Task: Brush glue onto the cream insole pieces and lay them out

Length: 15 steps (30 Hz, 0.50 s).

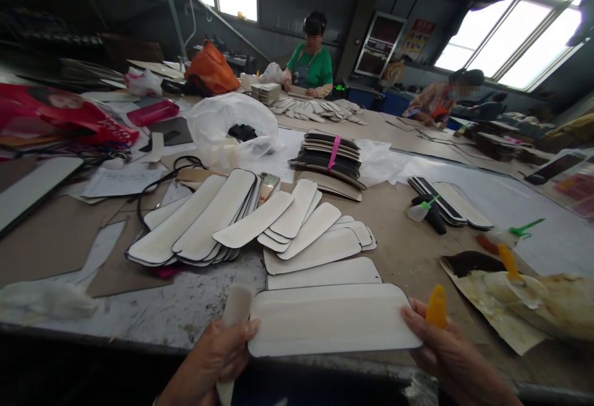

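A long white panel (329, 322) with rounded corners and a thin dark edge is stretched between my hands at the table's front edge. My left hand (218, 347) pinches its left end, thumb on top, and also has a pale flat strip (237, 307) in its fingers. At the other end, my right hand (440, 338) grips the panel with its thumb on the face. A yellow handle (436, 307) sticks up from that hand; the rest of it is hidden. Just beyond lie fanned white panels (310, 229) and a thicker overlapping stack (213, 220).
A pink-banded bundle of dark panels (331, 155) stands mid-table, beside a clear plastic bag (232, 124). At right are a green-tipped bottle (420, 209) and a glue-stained pouch (533, 298) with a yellow-handled tool. A person in green (313, 62) works across the table.
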Motion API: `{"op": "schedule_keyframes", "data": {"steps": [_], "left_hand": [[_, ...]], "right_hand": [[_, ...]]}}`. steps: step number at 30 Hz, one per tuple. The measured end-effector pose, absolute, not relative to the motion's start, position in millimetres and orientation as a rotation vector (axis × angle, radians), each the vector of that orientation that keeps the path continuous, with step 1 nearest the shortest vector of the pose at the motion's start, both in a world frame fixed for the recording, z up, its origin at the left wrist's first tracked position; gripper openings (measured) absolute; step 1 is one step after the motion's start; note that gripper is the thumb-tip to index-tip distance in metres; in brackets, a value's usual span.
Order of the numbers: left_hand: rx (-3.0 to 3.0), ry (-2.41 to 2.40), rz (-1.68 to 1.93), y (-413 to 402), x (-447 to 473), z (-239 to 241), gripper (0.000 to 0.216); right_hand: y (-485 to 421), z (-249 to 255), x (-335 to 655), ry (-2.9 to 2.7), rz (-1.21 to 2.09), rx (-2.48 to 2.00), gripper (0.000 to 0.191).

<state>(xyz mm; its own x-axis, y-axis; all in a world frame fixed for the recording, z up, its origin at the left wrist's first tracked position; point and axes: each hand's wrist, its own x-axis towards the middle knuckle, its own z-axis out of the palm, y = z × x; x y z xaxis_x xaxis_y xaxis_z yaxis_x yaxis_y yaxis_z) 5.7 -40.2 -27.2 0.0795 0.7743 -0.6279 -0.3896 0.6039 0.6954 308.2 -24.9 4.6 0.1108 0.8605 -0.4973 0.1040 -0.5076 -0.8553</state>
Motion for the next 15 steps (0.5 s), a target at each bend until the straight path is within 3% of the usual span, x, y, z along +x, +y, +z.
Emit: {"op": "schedule_keyframes", "data": {"steps": [9, 15], "left_hand": [[0.224, 1.088, 0.975, -44, -2, -34, 0.03], [0.338, 1.254, 1.059, -24, -25, -5, 0.038]], "right_hand": [[-19, 3, 291, -0.908, 1.497, -1.701, 0.036], [-6, 5, 279, -0.782, 1.386, -1.61, 0.035]]}}
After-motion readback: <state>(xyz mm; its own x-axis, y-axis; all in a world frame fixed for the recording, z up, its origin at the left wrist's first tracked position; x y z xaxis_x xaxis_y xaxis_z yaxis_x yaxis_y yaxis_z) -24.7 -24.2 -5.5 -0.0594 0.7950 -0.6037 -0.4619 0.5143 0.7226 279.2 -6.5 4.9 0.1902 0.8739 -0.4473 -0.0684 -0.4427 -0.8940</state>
